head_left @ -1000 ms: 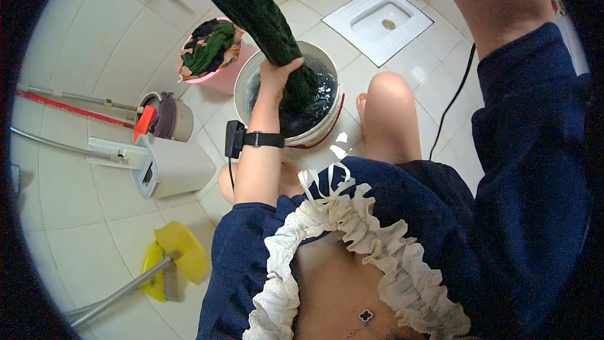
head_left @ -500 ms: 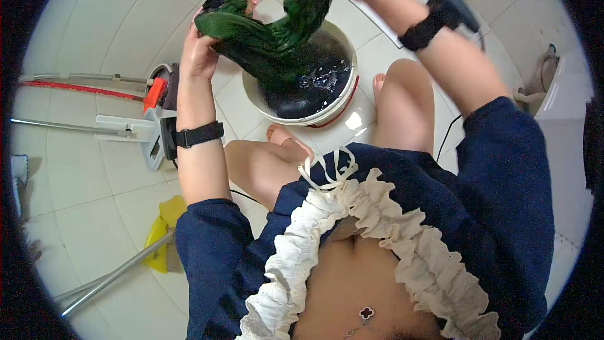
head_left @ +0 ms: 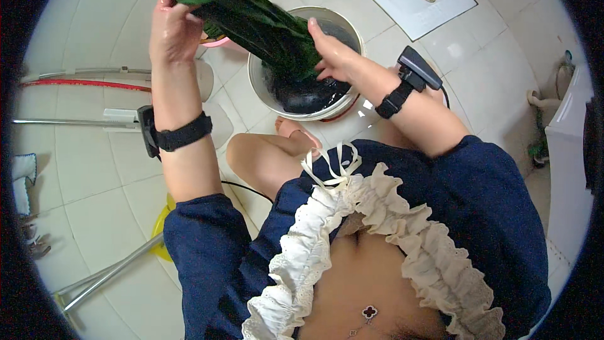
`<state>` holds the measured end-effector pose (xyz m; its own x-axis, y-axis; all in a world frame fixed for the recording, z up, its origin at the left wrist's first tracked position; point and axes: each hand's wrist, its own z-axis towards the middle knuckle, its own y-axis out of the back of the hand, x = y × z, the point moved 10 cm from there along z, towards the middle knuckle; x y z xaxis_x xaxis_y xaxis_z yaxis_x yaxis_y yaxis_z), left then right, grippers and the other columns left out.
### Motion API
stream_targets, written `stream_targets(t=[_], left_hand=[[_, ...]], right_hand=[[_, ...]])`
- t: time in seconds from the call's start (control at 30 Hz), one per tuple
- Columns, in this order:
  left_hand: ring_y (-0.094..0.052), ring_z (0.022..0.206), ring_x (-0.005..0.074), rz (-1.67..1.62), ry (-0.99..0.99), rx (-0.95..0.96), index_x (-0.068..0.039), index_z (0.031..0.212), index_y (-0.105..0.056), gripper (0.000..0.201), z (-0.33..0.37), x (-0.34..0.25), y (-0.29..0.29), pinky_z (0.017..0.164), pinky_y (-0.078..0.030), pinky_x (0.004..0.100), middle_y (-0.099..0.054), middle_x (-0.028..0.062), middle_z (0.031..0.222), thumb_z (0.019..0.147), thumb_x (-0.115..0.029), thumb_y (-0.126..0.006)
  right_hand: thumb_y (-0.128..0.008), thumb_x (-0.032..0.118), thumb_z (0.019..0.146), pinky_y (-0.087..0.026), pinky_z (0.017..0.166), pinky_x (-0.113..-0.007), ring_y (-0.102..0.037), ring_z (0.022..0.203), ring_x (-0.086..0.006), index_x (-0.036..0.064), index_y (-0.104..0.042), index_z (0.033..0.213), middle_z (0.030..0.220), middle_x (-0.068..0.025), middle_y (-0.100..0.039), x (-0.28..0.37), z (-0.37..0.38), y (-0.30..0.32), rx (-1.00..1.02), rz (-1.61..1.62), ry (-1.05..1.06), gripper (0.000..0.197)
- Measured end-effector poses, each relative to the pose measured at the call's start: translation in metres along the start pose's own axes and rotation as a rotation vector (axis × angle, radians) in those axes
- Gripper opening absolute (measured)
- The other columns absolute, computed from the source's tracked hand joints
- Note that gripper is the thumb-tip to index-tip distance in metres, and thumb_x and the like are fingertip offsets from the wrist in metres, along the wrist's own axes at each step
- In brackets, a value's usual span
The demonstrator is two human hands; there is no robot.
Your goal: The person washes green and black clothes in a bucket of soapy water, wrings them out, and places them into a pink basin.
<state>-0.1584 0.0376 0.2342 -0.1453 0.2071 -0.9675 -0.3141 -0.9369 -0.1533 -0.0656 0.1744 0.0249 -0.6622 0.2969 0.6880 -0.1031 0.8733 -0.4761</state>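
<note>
A wet dark-green piece of clothing (head_left: 251,16) stretches slantwise from upper left down into a white bucket (head_left: 255,91). My left hand (head_left: 176,31) grips its raised upper end, the cloth draped over the fingers. At the bucket's right side, my right hand (head_left: 336,56) is open, thumb up and fingers apart, its fingertips against the lower part of the cloth. Dark water with a glossy surface (head_left: 308,97) fills the bucket. The garment's bottom end is hidden in it. Behind the garment, a pink basin (head_left: 223,42) is mostly covered.
A white squat toilet (head_left: 402,16) is set in the tiled floor at the far right. Mop or broom handles (head_left: 82,122) lean at the left, with a yellow tool (head_left: 162,239) nearer me. White pipes (head_left: 541,97) run at the right. My bare foot (head_left: 292,131) is beside the bucket.
My right hand has come down from the far end of the cloth to the bucket's right side, and its fingers have opened. My left hand has moved up and left, pulling the cloth along.
</note>
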Motion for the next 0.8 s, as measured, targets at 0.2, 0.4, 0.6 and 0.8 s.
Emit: stream_targets(t=[0.2, 0.4, 0.6, 0.8], left_hand=[[-0.054, 0.1, 0.0274, -0.113, -0.024, 0.196, 0.004, 0.103, -0.05, 0.035, -0.043, -0.006, -0.105, 0.085, -0.046, 0.0374, -0.054, 0.0183, 0.106, 0.069, 0.005, -0.055], [-0.049, 0.106, 0.03, -0.409, 0.131, -0.063, 0.003, 0.108, -0.048, 0.044, -0.056, 0.018, -0.068, 0.093, -0.04, 0.0399, -0.053, 0.0168, 0.11, 0.067, 0.002, -0.063], [-0.047, 0.107, 0.0257, -0.484, 0.238, -0.173, 0.001, 0.111, -0.048, 0.033, -0.069, 0.115, 0.058, 0.095, -0.036, 0.0388, -0.05, 0.013, 0.116, 0.088, -0.023, -0.043], [-0.052, 0.102, 0.0244, -0.79, 0.498, -0.477, -0.003, 0.106, -0.053, 0.034, -0.094, 0.232, 0.031, 0.089, -0.042, 0.0387, -0.055, 0.0108, 0.109, 0.086, -0.029, -0.047]], right_hand=[[-0.021, 0.072, 0.076, -0.012, 0.091, -0.067, -0.028, 0.122, -0.0377, 0.0169, -0.031, 0.13, 0.13, -0.0132, -0.038, -0.013, 0.033, -0.013, 0.318, 0.756, -0.137, 0.078], [-0.041, 0.021, 0.085, -0.043, 0.084, -0.043, -0.057, 0.09, -0.0258, 0.0038, -0.058, 0.091, 0.093, -0.0125, -0.061, 0.003, 0.042, -0.005, 0.213, 1.026, -0.008, 0.025], [-0.04, 0.019, 0.085, -0.041, 0.088, -0.044, -0.055, 0.095, -0.0283, -0.0021, -0.055, 0.098, 0.101, -0.0168, -0.058, 0.022, 0.003, -0.054, 0.294, 0.988, -0.099, 0.029], [-0.044, 0.028, 0.083, -0.042, 0.087, -0.043, -0.057, 0.092, -0.0276, 0.0041, -0.056, 0.099, 0.1, -0.0136, -0.059, 0.024, -0.008, -0.078, 0.335, 0.925, -0.091, 0.032]])
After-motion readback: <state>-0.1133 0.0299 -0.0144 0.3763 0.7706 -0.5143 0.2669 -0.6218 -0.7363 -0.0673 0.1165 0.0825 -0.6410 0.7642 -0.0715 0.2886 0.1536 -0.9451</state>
